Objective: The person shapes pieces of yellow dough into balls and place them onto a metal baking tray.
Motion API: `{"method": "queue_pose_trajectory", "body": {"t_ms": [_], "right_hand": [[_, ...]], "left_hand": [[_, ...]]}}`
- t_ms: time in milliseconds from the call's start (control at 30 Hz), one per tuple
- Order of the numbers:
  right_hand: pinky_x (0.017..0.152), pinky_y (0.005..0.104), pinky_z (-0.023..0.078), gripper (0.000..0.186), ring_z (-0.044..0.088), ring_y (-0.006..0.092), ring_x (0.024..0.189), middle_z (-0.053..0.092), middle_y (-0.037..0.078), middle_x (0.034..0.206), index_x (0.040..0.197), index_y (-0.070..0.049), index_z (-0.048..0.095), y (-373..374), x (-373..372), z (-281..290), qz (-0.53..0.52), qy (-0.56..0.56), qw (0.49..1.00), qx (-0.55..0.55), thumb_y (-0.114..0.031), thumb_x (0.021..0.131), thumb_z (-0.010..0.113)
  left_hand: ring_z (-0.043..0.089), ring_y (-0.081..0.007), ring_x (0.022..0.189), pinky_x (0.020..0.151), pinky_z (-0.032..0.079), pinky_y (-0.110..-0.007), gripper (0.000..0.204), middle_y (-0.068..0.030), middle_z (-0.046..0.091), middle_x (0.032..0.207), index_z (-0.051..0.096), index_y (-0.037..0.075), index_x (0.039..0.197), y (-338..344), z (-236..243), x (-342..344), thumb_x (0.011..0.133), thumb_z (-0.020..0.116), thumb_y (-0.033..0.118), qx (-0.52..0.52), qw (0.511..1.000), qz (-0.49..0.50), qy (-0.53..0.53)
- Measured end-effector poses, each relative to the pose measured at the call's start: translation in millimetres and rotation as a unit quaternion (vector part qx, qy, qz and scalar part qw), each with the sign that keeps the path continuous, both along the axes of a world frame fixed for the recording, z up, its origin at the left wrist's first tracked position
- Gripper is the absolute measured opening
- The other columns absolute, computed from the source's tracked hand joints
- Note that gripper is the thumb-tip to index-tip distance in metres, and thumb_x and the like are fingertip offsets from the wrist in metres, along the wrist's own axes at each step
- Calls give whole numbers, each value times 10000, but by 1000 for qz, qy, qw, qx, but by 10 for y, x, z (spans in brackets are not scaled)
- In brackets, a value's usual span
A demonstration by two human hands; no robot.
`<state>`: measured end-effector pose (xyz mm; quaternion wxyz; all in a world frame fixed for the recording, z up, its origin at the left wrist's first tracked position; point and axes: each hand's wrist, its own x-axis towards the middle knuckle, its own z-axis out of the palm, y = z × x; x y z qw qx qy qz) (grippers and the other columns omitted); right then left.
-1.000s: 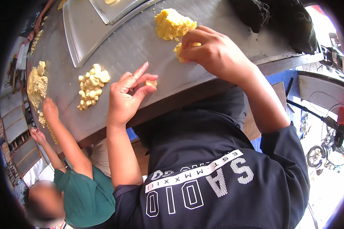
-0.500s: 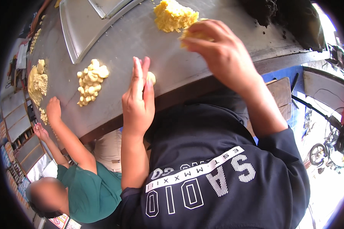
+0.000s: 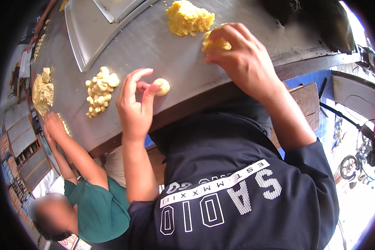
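Note:
My left hand (image 3: 136,100) hovers near the table's front edge, fingers curved and apart. Just beyond its thumb is a pale yellow dough ball (image 3: 163,86); whether the thumb touches it I cannot tell. On the right, the fingers of my right hand (image 3: 243,56) are bent around a lump of crumbly yellow filling (image 3: 214,40), partly hidden by them. A larger mound of the same yellow filling (image 3: 189,17) sits just beyond, to its left. Left of my left hand lies a pile of small pale dough pieces (image 3: 100,93).
A metal tray (image 3: 85,46) lies on the grey metal table (image 3: 129,54) at the far left. A co-worker in a green shirt (image 3: 100,210) handles dough by a large dough mass (image 3: 43,91). A dark, grimy object (image 3: 325,25) stands at the far right.
My left hand has turned and moved slightly left, its fingers going from straight and together to curved and apart. My right hand has shifted slightly right. The co-worker's hands have come together.

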<state>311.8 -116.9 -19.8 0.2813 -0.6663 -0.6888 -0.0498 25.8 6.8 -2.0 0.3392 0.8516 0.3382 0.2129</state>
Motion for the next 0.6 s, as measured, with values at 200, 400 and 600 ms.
{"method": "queue_pose_trajectory", "body": {"t_ms": [200,400,600], "right_hand": [[1020,406,646,139,750,295,1216,774,71,1263,1047,-109,847,104,75,79,3,-18,1000,-11,-77,923,795],[901,421,659,115,745,282,1113,751,50,1119,1011,-92,794,141,-24,153,36,-16,997,-63,-78,905,750],[887,424,636,95,731,292,1020,747,41,1075,1017,-97,825,57,-43,231,83,28,995,-42,-69,927,814]], "left_hand": [[786,-314,1082,908,643,-421,157,-152,761,1349,775,-3,1061,-415,-226,65,1031,872,116,252,964,78,22],[744,-278,1011,878,617,-409,195,-158,695,1266,685,25,1080,16,7,19,1074,818,168,-64,997,49,21],[791,-334,898,749,612,-497,275,-133,782,994,654,61,1006,157,33,491,1165,657,286,299,912,-21,281]]}}
